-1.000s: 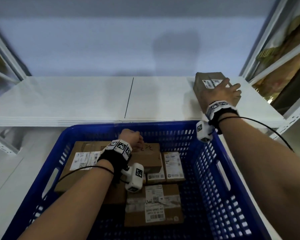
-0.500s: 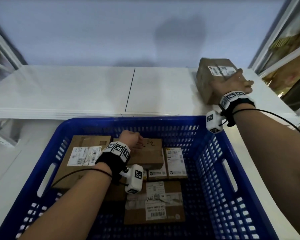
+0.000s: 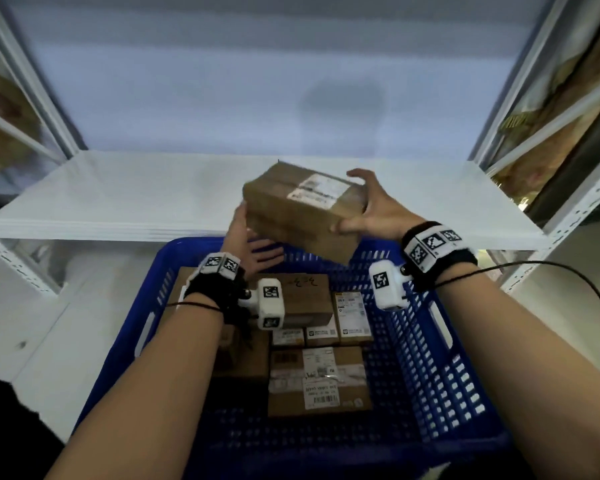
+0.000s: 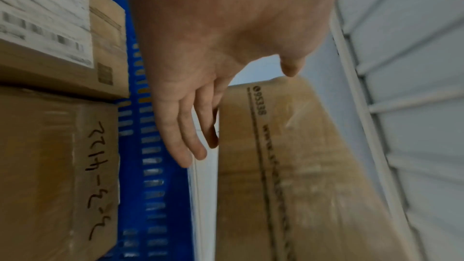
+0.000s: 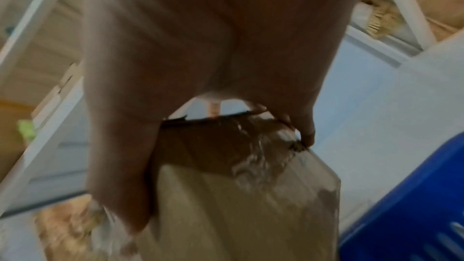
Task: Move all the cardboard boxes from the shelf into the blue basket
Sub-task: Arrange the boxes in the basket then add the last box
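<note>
A brown cardboard box (image 3: 302, 209) with a white label hangs tilted over the far rim of the blue basket (image 3: 430, 358), in front of the white shelf (image 3: 118, 195). My right hand (image 3: 371, 209) grips its right end, thumb on the near face and fingers over the far edge. My left hand (image 3: 246, 237) is flat against the box's left end with straight fingers (image 4: 185, 146). The left wrist view shows the box (image 4: 288, 166) beside those fingers. In the right wrist view the box (image 5: 238, 195) hangs below my right hand (image 5: 200, 66). Several boxes (image 3: 319, 379) lie in the basket.
White shelf uprights (image 3: 520, 109) rise at the left and right, with brown goods on the neighbouring racks (image 3: 568, 98). A box with handwriting (image 4: 62, 176) lies against the basket's far wall. The right half of the basket floor (image 3: 413, 393) is bare.
My right hand has lifted the box off the right end of the shelf and carried it left over the basket rim. My left hand rose out of the basket and opened against the box.
</note>
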A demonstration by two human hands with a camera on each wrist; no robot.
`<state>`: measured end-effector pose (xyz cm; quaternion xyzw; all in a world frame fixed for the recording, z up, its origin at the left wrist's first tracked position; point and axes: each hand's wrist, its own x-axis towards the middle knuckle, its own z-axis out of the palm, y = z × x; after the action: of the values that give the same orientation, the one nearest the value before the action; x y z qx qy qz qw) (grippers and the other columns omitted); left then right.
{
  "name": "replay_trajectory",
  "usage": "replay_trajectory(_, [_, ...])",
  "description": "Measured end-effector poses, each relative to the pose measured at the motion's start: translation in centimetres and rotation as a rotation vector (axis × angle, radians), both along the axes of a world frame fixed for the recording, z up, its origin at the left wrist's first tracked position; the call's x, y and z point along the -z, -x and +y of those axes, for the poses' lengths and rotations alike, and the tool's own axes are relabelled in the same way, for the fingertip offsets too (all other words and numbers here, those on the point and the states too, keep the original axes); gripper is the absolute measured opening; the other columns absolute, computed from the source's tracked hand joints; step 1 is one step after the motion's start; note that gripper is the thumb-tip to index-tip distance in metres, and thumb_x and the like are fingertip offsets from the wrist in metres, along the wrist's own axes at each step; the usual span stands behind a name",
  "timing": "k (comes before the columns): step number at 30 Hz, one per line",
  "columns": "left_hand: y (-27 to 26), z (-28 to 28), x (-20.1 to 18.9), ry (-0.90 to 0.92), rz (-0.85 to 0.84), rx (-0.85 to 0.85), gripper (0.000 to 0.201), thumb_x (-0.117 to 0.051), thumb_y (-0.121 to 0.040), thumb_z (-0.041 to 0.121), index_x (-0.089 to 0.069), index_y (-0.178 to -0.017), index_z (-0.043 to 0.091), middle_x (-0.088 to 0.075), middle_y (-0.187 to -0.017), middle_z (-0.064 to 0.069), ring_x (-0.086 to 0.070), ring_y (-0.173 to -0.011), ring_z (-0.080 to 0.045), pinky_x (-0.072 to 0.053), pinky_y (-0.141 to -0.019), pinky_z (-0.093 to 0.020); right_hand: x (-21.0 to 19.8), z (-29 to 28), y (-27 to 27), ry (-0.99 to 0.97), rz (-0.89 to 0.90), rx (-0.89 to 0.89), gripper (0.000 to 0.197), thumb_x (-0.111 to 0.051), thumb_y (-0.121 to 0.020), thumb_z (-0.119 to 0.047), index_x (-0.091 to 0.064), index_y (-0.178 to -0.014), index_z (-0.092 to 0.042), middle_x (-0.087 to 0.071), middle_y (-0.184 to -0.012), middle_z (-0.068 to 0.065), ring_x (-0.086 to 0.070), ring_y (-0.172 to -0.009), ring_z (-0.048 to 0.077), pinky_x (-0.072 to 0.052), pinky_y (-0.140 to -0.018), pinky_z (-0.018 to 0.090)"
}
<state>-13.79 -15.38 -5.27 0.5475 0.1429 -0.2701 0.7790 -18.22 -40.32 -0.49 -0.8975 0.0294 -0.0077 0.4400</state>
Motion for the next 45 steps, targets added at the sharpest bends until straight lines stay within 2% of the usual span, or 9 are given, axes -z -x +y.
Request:
replay_trajectory(6, [1.4,5.6,0.1,-0.092,0.015,0.026,0.093,-0.073,-0.062,0.067,-0.049,-0.131,0.010,-0.058,-0.122,-0.016,-0.060,-0.109,-0.036,-0.052,-0.092,-0.051,0.4,1.1,3.6,0.068,0.161,-0.167,0.105,-0.088,-0.066,-0.016,-0.019,-0.141,-0.040,-0.045,-0.134,0.006,-0.054,-0.115,0.023,-0.049,-0.085,0.026])
replay_trajectory(12, [5.0,5.1,1.0,-0.240,0.083,0.261,0.019,-0.063,-0.089,0.028,-0.059,-0.091,0.009,-0.067,-0.072,-0.017,-0.059,-0.087,-0.033,-0.041,-0.107,-0.058,3.5,1.6,6.2,0.144,0.400,-0.185,0.119,-0.085,-0.069,-0.047,0.000,-0.152,-0.044,-0.020,-0.159,0.003,-0.029,-0.144,0.025,-0.034,-0.113,0.037])
replay_trajectory(18, [6.7,4.6,5.4,-0.329,0.117,0.506,0.019,-0.064,-0.085,0.023,-0.060,-0.100,0.013,-0.069,-0.081,-0.013,-0.065,-0.077,-0.027,-0.057,-0.074,-0.040,11.2,2.3,7.9,0.320,0.672,-0.055,0.164,-0.083,-0.041,-0.070,0.028,-0.151,-0.020,-0.022,-0.162,0.008,-0.027,-0.146,0.029,-0.024,-0.121,0.044])
replay_trajectory(21, [7.2,4.5,6.8,-0.437,0.136,0.609,0.014,-0.066,-0.085,0.023,-0.063,-0.093,0.012,-0.071,-0.075,-0.011,-0.067,-0.069,-0.025,-0.058,-0.065,-0.034,13.7,1.9,8.6,0.257,0.747,-0.060,0.159,-0.086,-0.044,-0.067,0.016,-0.155,-0.019,-0.030,-0.158,0.007,-0.031,-0.144,0.028,-0.026,-0.120,0.042])
replay_trajectory(25, [6.9,4.9,10.0,-0.761,0.064,0.816,0.063,-0.081,-0.060,0.046,-0.068,-0.108,0.008,-0.067,-0.121,-0.018,-0.064,-0.111,-0.038,-0.051,-0.100,-0.046,16.5,0.8,8.5,0.276,0.839,-0.157,0.155,-0.083,-0.029,-0.080,-0.010,-0.156,-0.029,-0.037,-0.155,-0.004,-0.038,-0.141,0.021,-0.032,-0.118,0.044])
replay_trajectory(32, [5.6,4.9,15.7,-0.872,-0.004,0.839,0.105,-0.088,-0.036,0.043,-0.055,-0.129,0.009,-0.063,-0.128,-0.012,-0.062,-0.116,-0.033,-0.050,-0.101,-0.051,18.7,0.6,8.4,0.390,0.869,-0.164,0.144,-0.085,-0.027,-0.076,-0.027,-0.150,-0.030,-0.046,-0.149,-0.004,-0.046,-0.134,0.023,-0.037,-0.113,0.046])
replay_trajectory(34, [5.7,4.6,15.9,-0.871,0.007,0.877,0.100,-0.088,-0.038,0.044,-0.056,-0.127,0.011,-0.067,-0.124,-0.011,-0.065,-0.111,-0.031,-0.051,-0.099,-0.051,19.4,0.2,8.3,0.354,0.900,-0.142,0.138,-0.086,-0.020,-0.076,-0.043,-0.141,-0.026,-0.056,-0.139,-0.006,-0.054,-0.124,0.020,-0.041,-0.110,0.044])
replay_trajectory(41, [6.3,2.5,15.7,-1.062,-0.050,1.142,0.074,-0.080,-0.056,0.054,-0.067,-0.116,0.013,-0.074,-0.109,-0.006,-0.070,-0.100,-0.029,-0.054,-0.093,-0.041,16.8,-0.5,10.2,0.293,1.023,-0.118,0.083,-0.082,-0.075,-0.042,-0.045,-0.144,-0.013,-0.055,-0.141,0.003,-0.052,-0.128,0.024,-0.040,-0.110,0.037])
replay_trajectory(45, [5.3,1.9,19.2,-1.228,-0.100,1.048,0.057,-0.077,-0.072,0.039,-0.063,-0.121,0.013,-0.070,-0.108,-0.007,-0.068,-0.095,-0.028,-0.057,-0.086,-0.038,23.3,-4.2,7.7,0.372,0.913,-0.055,0.113,-0.090,-0.048,-0.057,-0.043,-0.144,-0.020,-0.055,-0.139,0.003,-0.056,-0.122,0.026,-0.046,-0.107,0.042])
